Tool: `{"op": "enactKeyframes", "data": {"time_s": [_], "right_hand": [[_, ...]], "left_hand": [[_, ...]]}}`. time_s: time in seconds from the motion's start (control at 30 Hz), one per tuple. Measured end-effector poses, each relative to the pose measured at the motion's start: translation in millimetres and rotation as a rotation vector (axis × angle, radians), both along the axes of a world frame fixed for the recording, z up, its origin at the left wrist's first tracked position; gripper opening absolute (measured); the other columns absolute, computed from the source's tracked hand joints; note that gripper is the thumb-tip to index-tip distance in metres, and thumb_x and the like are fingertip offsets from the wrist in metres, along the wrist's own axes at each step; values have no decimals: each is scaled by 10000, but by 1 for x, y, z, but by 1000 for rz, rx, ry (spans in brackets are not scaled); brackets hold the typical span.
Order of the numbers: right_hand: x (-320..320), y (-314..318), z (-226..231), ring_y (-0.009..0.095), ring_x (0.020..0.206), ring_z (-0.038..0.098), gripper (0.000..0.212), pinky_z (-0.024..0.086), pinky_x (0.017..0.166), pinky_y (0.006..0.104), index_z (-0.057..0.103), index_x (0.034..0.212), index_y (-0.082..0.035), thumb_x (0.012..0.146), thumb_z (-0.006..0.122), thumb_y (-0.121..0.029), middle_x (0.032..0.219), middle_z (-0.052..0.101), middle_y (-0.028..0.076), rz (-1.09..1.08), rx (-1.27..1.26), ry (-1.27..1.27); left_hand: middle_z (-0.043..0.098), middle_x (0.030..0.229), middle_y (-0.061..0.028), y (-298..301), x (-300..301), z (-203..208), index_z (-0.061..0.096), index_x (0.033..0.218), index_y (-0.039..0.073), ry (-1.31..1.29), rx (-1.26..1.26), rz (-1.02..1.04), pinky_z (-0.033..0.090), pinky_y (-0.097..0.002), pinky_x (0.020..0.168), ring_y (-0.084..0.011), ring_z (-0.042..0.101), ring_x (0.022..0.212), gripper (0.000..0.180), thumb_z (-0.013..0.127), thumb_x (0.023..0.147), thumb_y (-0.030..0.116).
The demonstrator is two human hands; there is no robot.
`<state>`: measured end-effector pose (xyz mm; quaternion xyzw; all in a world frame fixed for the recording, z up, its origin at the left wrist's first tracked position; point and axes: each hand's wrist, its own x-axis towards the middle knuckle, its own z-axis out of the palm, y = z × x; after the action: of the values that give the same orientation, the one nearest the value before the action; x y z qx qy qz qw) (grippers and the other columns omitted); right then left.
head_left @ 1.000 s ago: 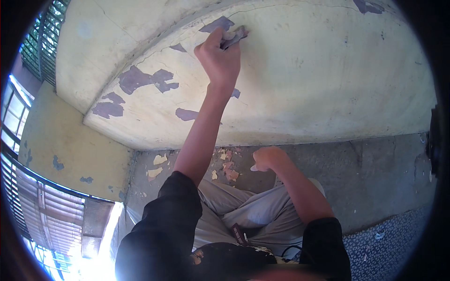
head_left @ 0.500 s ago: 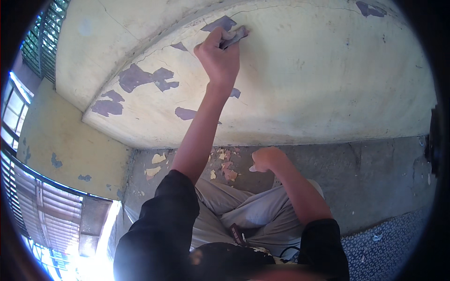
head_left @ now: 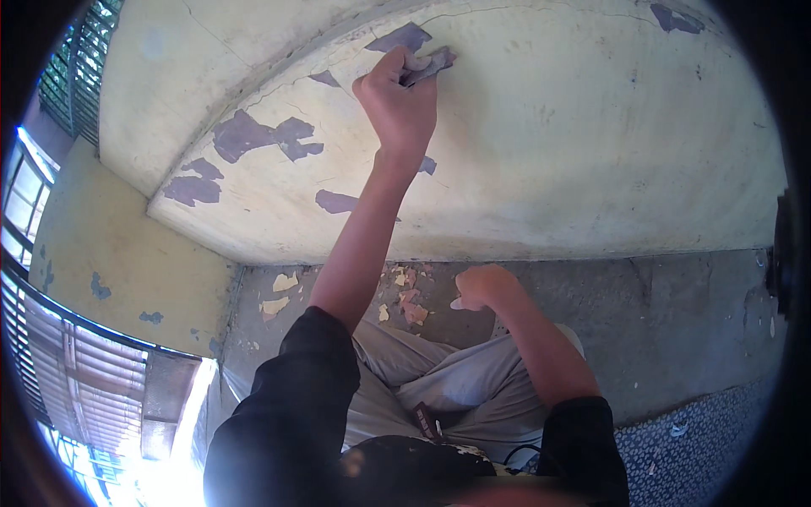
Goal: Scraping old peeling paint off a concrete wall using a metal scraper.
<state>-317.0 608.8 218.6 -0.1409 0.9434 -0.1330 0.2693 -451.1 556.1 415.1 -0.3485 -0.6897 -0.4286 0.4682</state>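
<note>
Grip by the left hand (head_left: 395, 106): fingers closed, with a grey flat piece (head_left: 433, 68) pinched between thumb and fingers; no gap is seen. Whether the piece is a tool or a flake cannot be told. It is held up against or just off the yellowish wall (head_left: 591, 144); contact is hidden.

Key relation: the piece projects from the grip toward upper right, its long axis slanted from lower left to upper right, across the line of the forearm. A bare purple-grey patch (head_left: 404, 37) is noted just above the piece and to its left. The left hand is by far the nearer to both.

Right hand (head_left: 483, 287): held low, well apart, over the grey floor (head_left: 676, 313), fingers curled under. How tightly they are closed, and whether anything is held, cannot be told. Paint flakes (head_left: 412, 311) are scattered to its left.
</note>
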Motion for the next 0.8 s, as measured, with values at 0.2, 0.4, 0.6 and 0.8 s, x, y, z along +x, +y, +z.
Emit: {"op": "enactKeyframes", "data": {"time_s": [0.2,0.4,0.6,0.8], "right_hand": [[-2,4,-7,320,1095,687,480,548,933,454,738,1137,-69,901,674,-482,1172,722,130,-23,-11,-11],[2,2,0,317,1107,683,491,548,936,450,730,1154,-64,898,677,-479,1186,717,132,4,-27,5],[2,10,2,339,1092,682,498,544,931,465,721,1152,-52,911,661,-484,1166,713,159,-21,-21,-9],[-3,5,2,365,1091,674,513,532,942,477,707,1158,-42,933,634,-497,1156,704,192,4,-13,-48]], "left_hand": [[647,615,-40,-19,2,-31,510,619,-30,-171,117,-110,315,-225,472,-20,376,568,342,781,827,-5],[457,541,37,3,6,-4,461,594,1,12,69,-25,230,-242,460,-24,315,563,390,790,805,-4],[551,524,-62,-9,3,-22,485,621,-19,-72,38,-1,320,-229,460,-38,341,557,334,757,815,-29],[599,568,-10,-53,-11,-48,493,620,-15,-178,137,-22,326,-215,481,-4,392,590,332,758,818,-38]]}}
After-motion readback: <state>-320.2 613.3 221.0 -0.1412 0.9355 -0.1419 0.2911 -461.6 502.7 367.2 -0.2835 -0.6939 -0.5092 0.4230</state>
